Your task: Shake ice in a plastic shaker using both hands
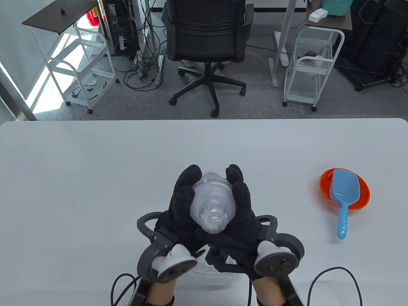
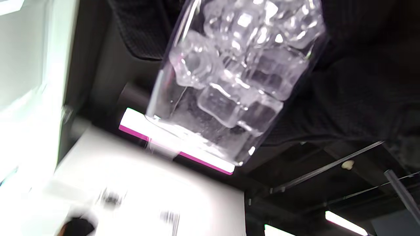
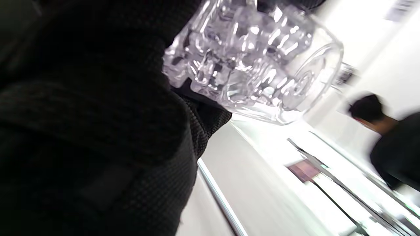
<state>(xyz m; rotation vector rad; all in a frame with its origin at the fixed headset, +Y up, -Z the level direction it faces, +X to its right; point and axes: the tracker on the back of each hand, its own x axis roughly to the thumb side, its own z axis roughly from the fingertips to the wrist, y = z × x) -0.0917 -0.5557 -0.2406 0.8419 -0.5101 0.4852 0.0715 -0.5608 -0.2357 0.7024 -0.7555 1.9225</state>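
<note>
Both gloves hide most of the clear shaker (image 1: 212, 204). The left hand (image 1: 181, 207) and right hand (image 1: 244, 210) grip it, raised over the counter (image 1: 79, 178) near 6 o'clock. Ice cubes (image 2: 236, 65) fill it; the wrist views are blurry.

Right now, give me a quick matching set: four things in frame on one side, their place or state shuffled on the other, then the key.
Things:
1. plastic shaker
2. blue scoop
3. orange bowl
4. ice

Place or state:
A. lies with its head in the bowl, handle sticking out over the rim toward the person
B. sits on the table to the right of the hands
C. held up between the left hand and right hand
D. cubes packed inside the clear shaker

Pairs: 1-C, 2-A, 3-B, 4-D
</note>
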